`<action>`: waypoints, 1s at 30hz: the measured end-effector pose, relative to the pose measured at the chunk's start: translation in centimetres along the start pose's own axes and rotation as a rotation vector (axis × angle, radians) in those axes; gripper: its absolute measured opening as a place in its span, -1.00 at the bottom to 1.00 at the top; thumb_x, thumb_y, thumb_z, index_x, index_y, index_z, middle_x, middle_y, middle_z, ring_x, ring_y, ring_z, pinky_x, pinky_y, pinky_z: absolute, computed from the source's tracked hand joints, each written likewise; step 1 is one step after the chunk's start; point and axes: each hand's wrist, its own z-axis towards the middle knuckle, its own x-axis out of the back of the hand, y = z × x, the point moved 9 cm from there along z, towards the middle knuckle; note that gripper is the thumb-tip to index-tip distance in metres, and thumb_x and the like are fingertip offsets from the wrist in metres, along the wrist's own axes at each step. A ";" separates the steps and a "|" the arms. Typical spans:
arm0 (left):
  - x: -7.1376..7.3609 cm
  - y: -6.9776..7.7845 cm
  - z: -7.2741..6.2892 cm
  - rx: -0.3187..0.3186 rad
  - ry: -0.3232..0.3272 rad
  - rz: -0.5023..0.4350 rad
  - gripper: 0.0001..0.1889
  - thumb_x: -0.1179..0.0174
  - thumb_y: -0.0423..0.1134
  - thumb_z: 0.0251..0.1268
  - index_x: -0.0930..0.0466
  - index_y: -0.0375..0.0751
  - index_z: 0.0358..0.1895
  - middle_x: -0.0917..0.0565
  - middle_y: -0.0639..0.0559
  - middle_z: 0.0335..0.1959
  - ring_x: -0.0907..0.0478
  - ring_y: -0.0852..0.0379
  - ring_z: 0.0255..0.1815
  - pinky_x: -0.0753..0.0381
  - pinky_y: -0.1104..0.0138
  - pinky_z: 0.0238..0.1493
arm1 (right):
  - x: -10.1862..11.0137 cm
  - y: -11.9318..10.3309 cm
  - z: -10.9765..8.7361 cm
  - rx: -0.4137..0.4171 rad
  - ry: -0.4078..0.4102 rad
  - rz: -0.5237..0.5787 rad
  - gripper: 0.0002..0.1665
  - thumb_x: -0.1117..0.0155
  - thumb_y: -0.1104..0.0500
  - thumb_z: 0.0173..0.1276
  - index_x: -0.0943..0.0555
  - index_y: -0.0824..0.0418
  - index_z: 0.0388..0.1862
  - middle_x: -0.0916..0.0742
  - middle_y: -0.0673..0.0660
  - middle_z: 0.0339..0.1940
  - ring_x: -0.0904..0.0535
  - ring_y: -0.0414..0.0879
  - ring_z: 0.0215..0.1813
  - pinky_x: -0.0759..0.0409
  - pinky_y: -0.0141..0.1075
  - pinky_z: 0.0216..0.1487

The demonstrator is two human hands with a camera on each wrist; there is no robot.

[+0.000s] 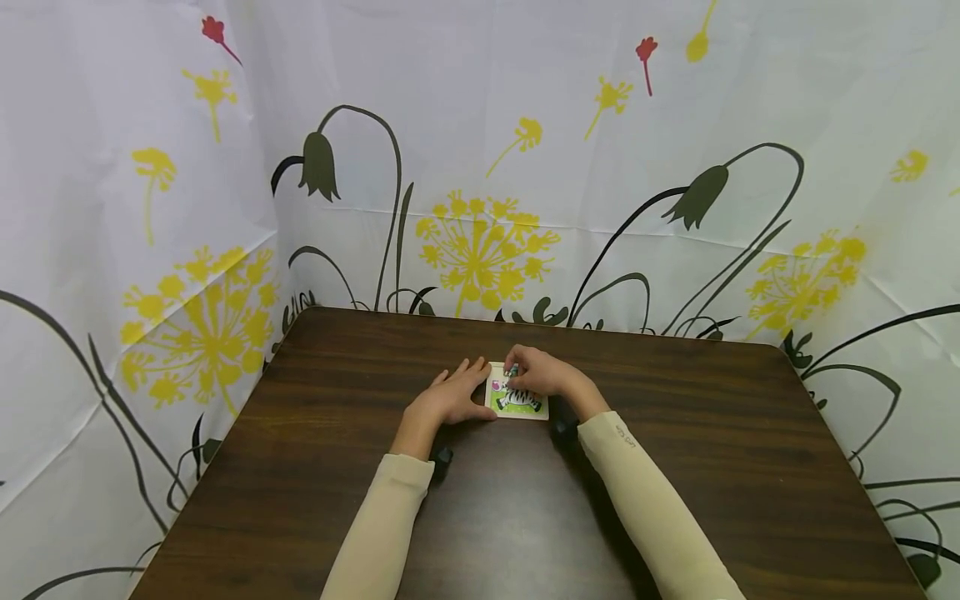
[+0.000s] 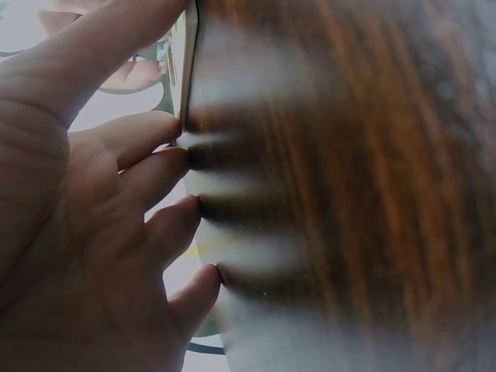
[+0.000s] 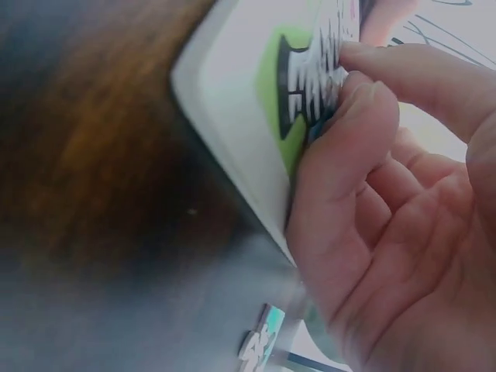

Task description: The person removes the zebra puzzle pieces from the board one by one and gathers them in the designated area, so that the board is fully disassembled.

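Observation:
A small square zebra puzzle with a pale frame lies toward the far side of the table. My left hand is spread beside its left edge, thumb and index finger at the frame and the other fingertips down on the tabletop. Over the puzzle's upper right part, my right hand has its fingers curled and pinches a small puzzle piece close over the picture, mostly hidden by the fingers. In the right wrist view, thumb and index finger meet right at the zebra's striped body.
Another small piece, teal and white, lies on the table beyond the puzzle in the right wrist view. The dark wooden table reaches back to a flower-printed curtain. A dark wrist device sits under the left wrist.

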 end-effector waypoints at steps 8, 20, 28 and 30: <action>0.5 1.0 -1.0 -0.013 0.009 0.008 0.10 -0.44 0.21 0.38 0.01 -0.07 0.80 0.10 -0.10 0.84 0.26 -0.17 0.86 0.29 -0.23 0.78 | -0.1 0.6 0.1 -0.010 0.010 0.058 -0.78 -0.33 0.23 0.59 -0.51 0.20 0.09 -0.64 0.08 -0.41 -0.55 -0.15 -0.57 -0.59 -0.35 -0.52; 0.6 0.9 -1.1 -0.011 0.019 0.007 0.10 -0.44 0.19 0.39 0.01 -0.07 0.80 0.08 -0.09 0.83 0.25 -0.15 0.86 0.28 -0.21 0.78 | 0.2 1.5 -0.3 0.013 0.082 0.221 -0.67 -0.22 0.21 0.62 -0.39 0.29 0.22 -0.58 0.05 -0.51 -0.51 -0.13 -0.60 -0.62 -0.29 -0.50; 1.5 2.4 -2.6 -0.014 0.023 0.009 0.06 -0.43 0.13 0.42 -0.02 -0.15 0.79 0.05 -0.14 0.83 0.21 -0.18 0.85 0.24 -0.21 0.79 | 0.7 2.3 -0.5 0.026 0.106 0.289 -0.63 -0.23 0.14 0.63 -0.51 0.34 0.25 -0.64 0.08 -0.48 -0.54 -0.11 -0.58 -0.67 -0.26 -0.50; 1.4 2.5 -2.7 -0.014 0.025 0.018 0.05 -0.42 0.12 0.44 0.00 -0.14 0.79 0.06 -0.13 0.83 0.22 -0.18 0.85 0.25 -0.20 0.79 | 0.8 2.5 -0.7 0.032 0.111 0.277 -0.62 -0.24 0.11 0.65 -0.54 0.31 0.27 -0.64 0.07 -0.49 -0.54 -0.11 -0.58 -0.67 -0.26 -0.49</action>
